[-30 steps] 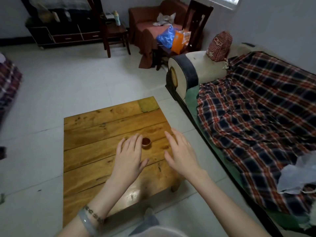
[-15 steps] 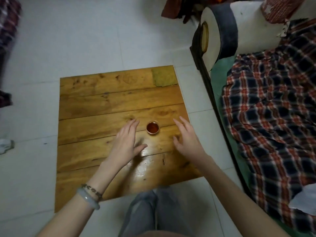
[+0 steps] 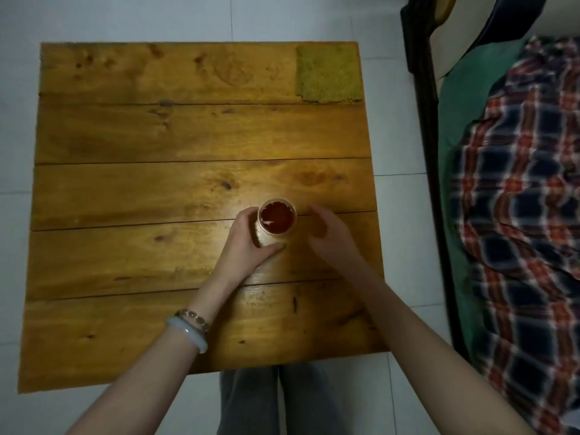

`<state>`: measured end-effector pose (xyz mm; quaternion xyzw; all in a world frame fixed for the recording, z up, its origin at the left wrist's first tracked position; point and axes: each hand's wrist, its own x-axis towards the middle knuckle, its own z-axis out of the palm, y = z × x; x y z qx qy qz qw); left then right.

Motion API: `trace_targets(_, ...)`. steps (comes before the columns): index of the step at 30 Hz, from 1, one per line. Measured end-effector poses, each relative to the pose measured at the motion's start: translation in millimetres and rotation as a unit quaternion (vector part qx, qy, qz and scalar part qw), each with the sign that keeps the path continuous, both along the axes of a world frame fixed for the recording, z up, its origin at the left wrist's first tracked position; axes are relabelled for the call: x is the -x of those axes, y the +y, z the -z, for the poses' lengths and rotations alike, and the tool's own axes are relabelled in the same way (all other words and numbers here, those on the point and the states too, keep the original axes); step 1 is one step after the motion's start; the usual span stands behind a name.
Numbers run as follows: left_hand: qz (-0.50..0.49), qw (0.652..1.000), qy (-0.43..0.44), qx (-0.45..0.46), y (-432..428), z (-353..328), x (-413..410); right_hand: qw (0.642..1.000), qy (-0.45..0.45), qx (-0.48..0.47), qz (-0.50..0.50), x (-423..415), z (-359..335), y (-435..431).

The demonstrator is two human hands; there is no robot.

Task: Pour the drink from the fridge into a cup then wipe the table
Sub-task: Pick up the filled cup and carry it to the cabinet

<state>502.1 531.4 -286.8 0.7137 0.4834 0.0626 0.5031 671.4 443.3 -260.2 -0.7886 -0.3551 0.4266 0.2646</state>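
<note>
A small clear cup [image 3: 277,218] filled with dark red drink stands near the middle of the low wooden table [image 3: 157,189]. My left hand [image 3: 248,243] grips the cup from its left side, fingers and thumb curled round it. My right hand [image 3: 329,235] hovers just to the right of the cup with loosely bent fingers, holding nothing and not touching the cup. A yellow-green cloth [image 3: 328,73] lies flat at the table's far right corner.
A sofa with a green cover and a plaid blanket [image 3: 518,199] runs along the right, its dark frame [image 3: 430,120] close to the table's right edge. White tiled floor [image 3: 188,14] surrounds the table. My legs [image 3: 276,403] are at its near edge.
The camera tilted down to look straight at the table. My left hand moved right and closed round the cup. My right hand drew closer to the cup.
</note>
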Motion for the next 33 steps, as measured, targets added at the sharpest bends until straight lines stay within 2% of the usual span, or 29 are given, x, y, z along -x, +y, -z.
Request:
trace_targets(7,-0.090,0.993,-0.074,0.019,-2.0,27.3,-23.1,0.996,0.085,-0.030,0.017,4.1,42.9,18.1)
trace_targets(14,-0.122,0.987,-0.109,-0.004,-3.3,15.8,-26.8,0.990,0.130,-0.054,0.006,3.6,32.8,20.5)
trace_targets(20,-0.133,0.984,-0.117,-0.006,-5.4,-35.0,-11.7,0.986,0.147,-0.071,-0.033,10.2,-24.9,21.7)
trace_targets(27,-0.184,0.974,-0.135,-0.015,-12.4,-131.4,29.5,0.975,0.141,-0.116,-0.128,38.0,-119.1,27.6)
trace_targets(33,-0.232,0.960,-0.143,-0.059,-29.7,-210.0,90.1,0.958,0.180,-0.074,-0.212,81.4,-193.9,30.1)
